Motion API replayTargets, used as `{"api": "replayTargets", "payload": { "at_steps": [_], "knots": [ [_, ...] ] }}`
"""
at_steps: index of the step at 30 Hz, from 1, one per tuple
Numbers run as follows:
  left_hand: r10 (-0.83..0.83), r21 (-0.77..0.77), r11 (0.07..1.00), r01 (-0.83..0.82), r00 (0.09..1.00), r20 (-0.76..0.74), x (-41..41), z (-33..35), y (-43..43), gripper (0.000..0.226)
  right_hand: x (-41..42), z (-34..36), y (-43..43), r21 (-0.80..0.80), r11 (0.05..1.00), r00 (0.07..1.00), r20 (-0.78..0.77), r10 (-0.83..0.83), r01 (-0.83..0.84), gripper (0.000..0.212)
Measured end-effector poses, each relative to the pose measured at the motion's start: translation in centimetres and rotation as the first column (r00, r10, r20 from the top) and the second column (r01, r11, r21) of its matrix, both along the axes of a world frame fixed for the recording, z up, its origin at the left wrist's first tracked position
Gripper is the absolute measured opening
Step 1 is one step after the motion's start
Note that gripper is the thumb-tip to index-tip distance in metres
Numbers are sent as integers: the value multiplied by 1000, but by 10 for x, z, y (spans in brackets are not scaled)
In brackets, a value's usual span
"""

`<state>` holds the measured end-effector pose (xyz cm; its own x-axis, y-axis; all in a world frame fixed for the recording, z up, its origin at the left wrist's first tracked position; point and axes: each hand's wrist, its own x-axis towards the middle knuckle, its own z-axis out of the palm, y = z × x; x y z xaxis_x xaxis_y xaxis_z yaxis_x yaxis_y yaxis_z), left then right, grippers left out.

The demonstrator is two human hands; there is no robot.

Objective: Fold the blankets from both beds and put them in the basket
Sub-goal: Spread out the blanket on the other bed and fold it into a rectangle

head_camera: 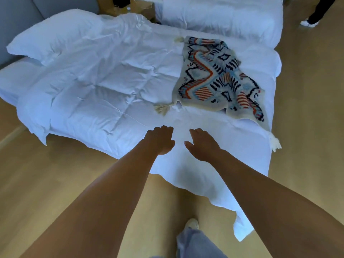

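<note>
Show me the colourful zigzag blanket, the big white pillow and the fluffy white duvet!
Colourful zigzag-patterned knitted blanket point(214, 77): head view, on its patterned middle.
Big white pillow point(55, 38): head view, on its puffy middle.
Crumpled white duvet point(96, 86): head view, on its quilted centre.

You have a single view, from the camera worn on your head. It sits high and looks forward and steeply down along your outstretched forearms, so your left hand point(161, 140) and right hand point(202, 146) land mid-frame, close to the lens. Just beyond them the near bed point(104, 86) spans the picture from left to right, with the patterned blanket point(214, 75) right of centre. A second bed point(223, 15) shows at the far top edge. The wood floor point(46, 174) fills the near corners, and the wide lens bends the edges.
</note>
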<state>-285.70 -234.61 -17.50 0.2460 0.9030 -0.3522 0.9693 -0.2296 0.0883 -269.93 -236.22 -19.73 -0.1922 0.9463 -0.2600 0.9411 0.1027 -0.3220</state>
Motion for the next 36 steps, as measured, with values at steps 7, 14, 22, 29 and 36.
{"api": "replayTargets", "payload": {
  "at_steps": [7,14,22,29,36],
  "knots": [
    [-13,27,1000,14,1000,-24,-2,-36,142,46,-3,-36,128,-33,999,999,17,-40,40,47],
    [-79,-28,996,79,997,-22,-16,-140,277,54,-18,-117,244,-158,966,979,39,-199,203,47],
    [-64,-9,998,65,996,64,0,-230,363,76,-19,-193,328,-121,949,953,119,-279,292,61],
    [-123,81,990,113,983,134,27,-282,395,77,-5,-239,353,-59,925,911,206,-357,376,64],
    [-270,136,957,255,957,105,7,-268,409,31,-3,-246,373,32,922,876,301,-376,385,38]
  ]
}}
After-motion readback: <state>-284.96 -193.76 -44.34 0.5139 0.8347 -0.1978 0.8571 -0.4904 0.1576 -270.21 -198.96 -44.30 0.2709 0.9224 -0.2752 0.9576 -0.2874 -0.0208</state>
